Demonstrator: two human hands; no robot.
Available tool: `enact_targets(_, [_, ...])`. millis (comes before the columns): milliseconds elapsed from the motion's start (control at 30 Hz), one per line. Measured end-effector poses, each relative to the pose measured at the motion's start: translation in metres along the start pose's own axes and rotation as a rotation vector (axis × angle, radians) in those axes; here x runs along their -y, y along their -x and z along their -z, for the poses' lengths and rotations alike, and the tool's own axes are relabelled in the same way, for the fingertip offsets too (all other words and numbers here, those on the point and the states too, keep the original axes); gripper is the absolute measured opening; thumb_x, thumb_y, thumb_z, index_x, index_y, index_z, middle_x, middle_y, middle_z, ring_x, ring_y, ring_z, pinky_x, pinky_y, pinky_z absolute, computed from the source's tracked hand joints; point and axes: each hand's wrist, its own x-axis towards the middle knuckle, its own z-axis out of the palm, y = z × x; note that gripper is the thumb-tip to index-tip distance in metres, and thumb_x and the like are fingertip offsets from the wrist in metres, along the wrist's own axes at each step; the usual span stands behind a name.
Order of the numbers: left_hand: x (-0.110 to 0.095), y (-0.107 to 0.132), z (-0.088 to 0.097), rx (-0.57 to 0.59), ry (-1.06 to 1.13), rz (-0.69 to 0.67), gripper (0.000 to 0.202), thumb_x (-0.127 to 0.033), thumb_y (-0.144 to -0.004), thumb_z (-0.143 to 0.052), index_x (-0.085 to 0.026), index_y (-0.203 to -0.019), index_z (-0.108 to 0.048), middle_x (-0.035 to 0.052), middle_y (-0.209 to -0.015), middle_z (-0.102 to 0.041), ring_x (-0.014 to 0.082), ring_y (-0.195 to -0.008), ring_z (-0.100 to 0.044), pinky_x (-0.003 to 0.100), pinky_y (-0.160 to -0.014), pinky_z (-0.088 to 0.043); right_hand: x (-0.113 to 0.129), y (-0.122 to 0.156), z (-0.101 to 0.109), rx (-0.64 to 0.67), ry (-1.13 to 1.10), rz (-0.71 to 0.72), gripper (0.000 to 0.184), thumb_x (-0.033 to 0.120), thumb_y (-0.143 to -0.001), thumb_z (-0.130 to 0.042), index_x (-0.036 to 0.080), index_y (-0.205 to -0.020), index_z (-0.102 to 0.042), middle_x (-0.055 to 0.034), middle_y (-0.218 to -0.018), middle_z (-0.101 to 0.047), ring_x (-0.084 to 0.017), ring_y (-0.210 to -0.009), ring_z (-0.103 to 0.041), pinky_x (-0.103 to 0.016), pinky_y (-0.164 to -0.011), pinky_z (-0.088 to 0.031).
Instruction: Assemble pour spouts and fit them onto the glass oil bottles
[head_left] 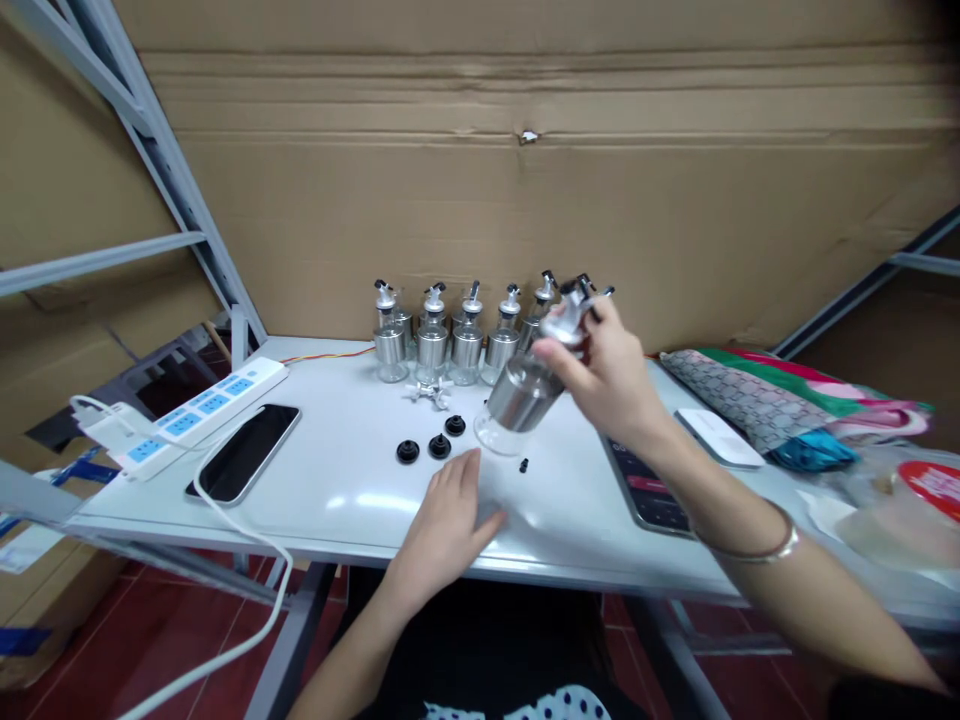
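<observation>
Beyond left hand: row of clear glass bottles with steel sleeves and pouring spouts (431, 348), apparently set back to free near surface. Just past left fingertips: 3 round black plastic stoppers (439, 447), probably grouped for reach. Left hand (454, 520): open, loosely extended, nothing held. Tilted steel-sleeved glass bottle (521, 393): base toward left hand, top gripped by curled right hand (611, 375), presumably for control. Rear bottles partly hidden; right fingertips blurred.
</observation>
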Motion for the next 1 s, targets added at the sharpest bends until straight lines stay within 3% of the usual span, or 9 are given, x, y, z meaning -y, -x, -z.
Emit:
enact_targets(100, [0.0, 0.001, 0.0, 0.036, -0.056, -0.025, 0.065, -0.039, -0.088, -0.049, -0.017, -0.143, -0.023, 0.0152, -0.147, -0.033, 0.029, -0.136, -0.031, 0.048, -0.111, -0.03, -0.021, -0.03, 0.001, -0.1, 0.049, 0.011, 0.038, 0.047, -0.086, -0.053, 0.02, -0.11, -0.046, -0.0045, -0.081, -0.058, -0.018, -0.071, -0.057, -0.033, -0.066, -0.045])
enact_targets(267, [-0.002, 0.002, 0.003, 0.08, -0.111, -0.031, 0.062, -0.04, -0.088, -0.049, -0.017, -0.141, -0.027, 0.0142, -0.144, -0.037, 0.0277, -0.136, -0.032, 0.046, -0.111, -0.031, -0.058, -0.062, -0.027, -0.1, 0.064, -0.08, 0.036, 0.037, -0.084, -0.055, 0.017, -0.113, -0.046, -0.009, -0.088, -0.061, -0.023, -0.082, -0.06, -0.038, -0.075, -0.047])
enact_targets(467, [-0.001, 0.002, 0.001, 0.054, -0.121, -0.082, 0.06, -0.038, -0.088, -0.049, -0.02, -0.141, -0.028, 0.013, -0.14, -0.042, 0.0271, -0.133, -0.036, 0.048, -0.11, -0.032, -0.074, -0.063, -0.06, -0.018, 0.07, -0.118, 0.033, 0.033, -0.083, -0.057, 0.014, -0.108, -0.048, -0.0131, -0.097, -0.062, -0.027, -0.092, -0.06, -0.041, -0.082, -0.047])
enact_targets(700, [-0.002, 0.003, 0.002, 0.075, -0.124, -0.065, 0.059, -0.038, -0.088, -0.05, -0.019, -0.14, -0.031, 0.0138, -0.14, -0.042, 0.0287, -0.133, -0.034, 0.049, -0.11, -0.031, -0.094, -0.064, -0.085, -0.005, 0.065, -0.196, 0.031, 0.032, -0.083, -0.058, 0.015, -0.107, -0.049, -0.0134, -0.096, -0.06, -0.027, -0.091, -0.06, -0.043, -0.082, -0.047])
enact_targets(867, [-0.002, 0.002, 0.001, 0.093, -0.153, -0.069, 0.057, -0.039, -0.089, -0.048, -0.017, -0.139, -0.033, 0.0137, -0.142, -0.041, 0.0292, -0.135, -0.033, 0.049, -0.111, -0.03, -0.108, -0.066, -0.098, 0.0, -0.054, -0.254, 0.036, 0.039, -0.084, -0.055, 0.014, -0.109, -0.049, -0.0151, -0.101, -0.052, -0.022, -0.076, -0.058, -0.037, -0.06, -0.052])
enact_targets(1000, [-0.003, 0.002, 0.003, 0.113, -0.179, -0.054, 0.057, -0.039, -0.089, -0.048, -0.016, -0.139, -0.034, 0.0135, -0.142, -0.041, 0.0296, -0.135, -0.032, 0.049, -0.111, -0.03, -0.115, -0.066, -0.103, -0.082, -0.19, -0.312, 0.038, 0.032, -0.081, -0.055, 0.016, -0.114, -0.045, -0.016, -0.106, -0.046, -0.021, -0.077, -0.056, -0.029, -0.045, -0.05])
